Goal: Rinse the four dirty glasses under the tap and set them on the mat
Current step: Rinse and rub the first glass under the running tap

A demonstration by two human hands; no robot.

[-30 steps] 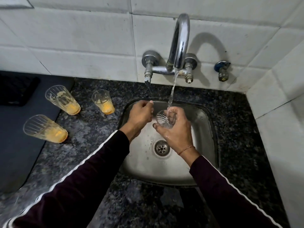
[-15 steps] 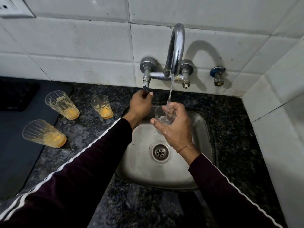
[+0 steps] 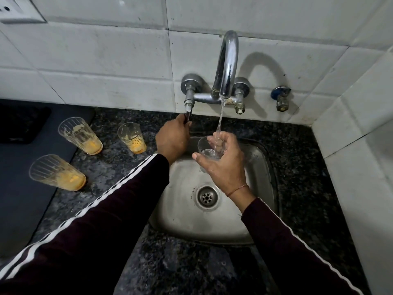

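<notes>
Right grip: right hand curls round a clear glass, holding it over the sink under the water stream.
Left grip: left hand closes on the tap's left handle, at 9 o'clock from the held glass.
Tap: chrome spout on the tiled wall, at 12 o'clock from the sink, water running.
Dirty glasses: three with orange residue stand on the table at 9 o'clock from the sink: small glass nearest, far-left glass, near-left glass.
Mat: dark mat at the far left; the two left glasses stand just at its edge.
</notes>
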